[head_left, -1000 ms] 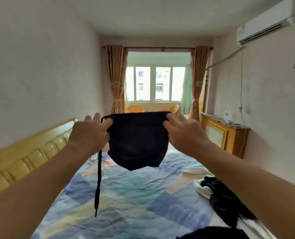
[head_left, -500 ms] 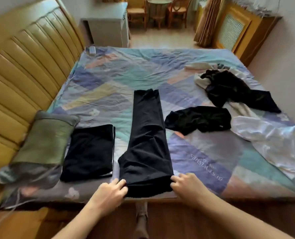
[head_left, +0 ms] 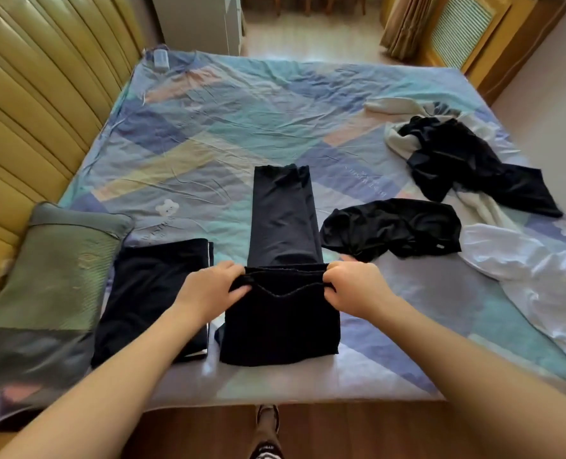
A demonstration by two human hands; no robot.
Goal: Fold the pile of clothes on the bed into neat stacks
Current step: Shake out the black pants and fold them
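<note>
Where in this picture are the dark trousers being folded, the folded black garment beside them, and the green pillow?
dark trousers (head_left: 283,210): head view, on the leg laid flat.
folded black garment (head_left: 149,293): head view, on its top face.
green pillow (head_left: 59,270): head view, on its upper face.

Two hands, left (head_left: 213,286) and right (head_left: 354,286); one pair of dark trousers (head_left: 283,260); one folded dark garment (head_left: 155,293); two loose black garments (head_left: 390,228) (head_left: 466,167); one white garment (head_left: 533,279); one cream cloth (head_left: 397,140); one pillow (head_left: 50,276); one bed (head_left: 208,127).
</note>
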